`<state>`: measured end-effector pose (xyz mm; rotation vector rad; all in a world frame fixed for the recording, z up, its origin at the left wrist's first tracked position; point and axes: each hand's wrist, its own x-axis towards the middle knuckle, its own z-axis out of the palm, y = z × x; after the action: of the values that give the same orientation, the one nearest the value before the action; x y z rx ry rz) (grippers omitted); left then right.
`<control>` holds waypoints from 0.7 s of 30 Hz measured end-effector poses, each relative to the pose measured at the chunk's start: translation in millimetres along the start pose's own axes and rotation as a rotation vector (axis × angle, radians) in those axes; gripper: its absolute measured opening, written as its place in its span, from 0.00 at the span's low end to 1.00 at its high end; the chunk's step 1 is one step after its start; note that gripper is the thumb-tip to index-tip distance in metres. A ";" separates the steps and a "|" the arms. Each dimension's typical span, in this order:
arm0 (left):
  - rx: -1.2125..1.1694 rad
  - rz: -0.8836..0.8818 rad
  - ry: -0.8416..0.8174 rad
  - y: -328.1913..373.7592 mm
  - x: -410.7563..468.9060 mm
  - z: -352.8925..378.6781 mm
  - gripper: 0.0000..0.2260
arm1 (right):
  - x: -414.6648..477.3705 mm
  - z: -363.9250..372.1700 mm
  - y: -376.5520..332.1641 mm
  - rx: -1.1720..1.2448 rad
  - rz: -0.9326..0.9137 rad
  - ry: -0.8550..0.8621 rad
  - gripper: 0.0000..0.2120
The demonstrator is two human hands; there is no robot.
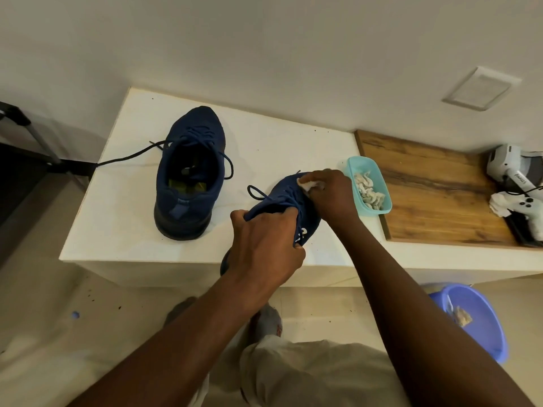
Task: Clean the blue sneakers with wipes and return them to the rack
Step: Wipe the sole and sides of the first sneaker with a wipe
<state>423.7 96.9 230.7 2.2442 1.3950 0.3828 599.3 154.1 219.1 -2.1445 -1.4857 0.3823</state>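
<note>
Sneaker [282, 196] in hand, heel end reaching out past the front edge of the white counter [117, 224]. My left hand [264, 245] curls tight around its collar and side, while my right hand [329, 195] pinches a crumpled wipe [307, 183] against the toe. The second sneaker [188, 171] stands apart to the left, one lace trailing off the counter. The risk, I judge, is my right wrist (just beside the teal tub [379, 208] of wipes) shoving or tipping that tub as I scrub. Pressing hard could also twist the shoe out of my left hand.
</note>
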 end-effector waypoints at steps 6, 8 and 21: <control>-0.003 0.002 0.005 0.4 -1.5 0.1 0.18 | 6.2 2.0 1.8 -0.153 -0.034 0.044 0.17; -0.010 -0.001 0.004 0.7 -1.0 -0.6 0.18 | -1.8 5.3 -1.6 -0.141 -0.135 -0.066 0.18; -0.007 -0.010 -0.004 -0.4 0.6 2.8 0.17 | -0.5 -10.6 2.3 -0.058 -0.084 -0.119 0.16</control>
<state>425.0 96.9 228.1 2.2304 1.4006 0.3787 606.2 150.5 226.6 -2.1285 -1.6659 0.4488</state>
